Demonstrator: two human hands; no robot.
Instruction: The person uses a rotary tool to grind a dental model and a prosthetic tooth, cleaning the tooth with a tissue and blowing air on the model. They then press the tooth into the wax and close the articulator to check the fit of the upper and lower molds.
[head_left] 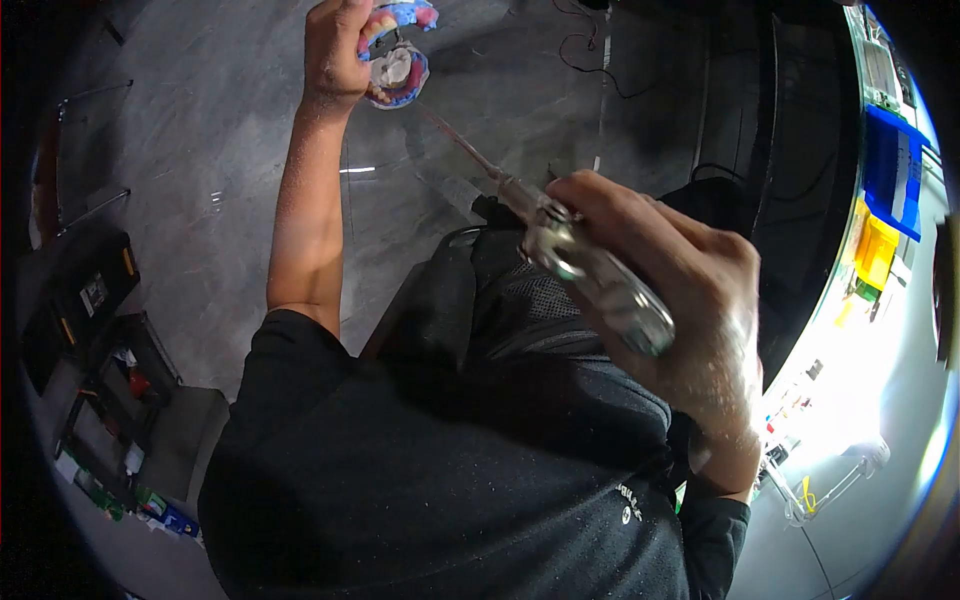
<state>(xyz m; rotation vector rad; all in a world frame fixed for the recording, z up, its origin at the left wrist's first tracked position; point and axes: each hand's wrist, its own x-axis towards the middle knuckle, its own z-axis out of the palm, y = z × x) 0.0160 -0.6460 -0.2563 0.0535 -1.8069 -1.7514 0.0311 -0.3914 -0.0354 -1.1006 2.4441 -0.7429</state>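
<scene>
At the top of the head view, my left hand (336,52) is closed on the side of a dental model (414,78). The model is parted into two arches, with pink gums, tooth-coloured teeth and blue and white bases. In my right hand (690,270) lies a shiny metal blow gun (555,235), the fingers wrapped round its body. Its long thin nozzle (470,150) slants up and left, and the tip blurs close below the lower arch. Whitish dust speckles both forearms.
A lit workbench (850,380) runs along the right, bearing a blue bin (893,170), a yellow bin (876,250) and clear safety glasses (825,485). Black toolboxes (90,300) stand on the left. A thin cable (600,68) lies on the grey floor.
</scene>
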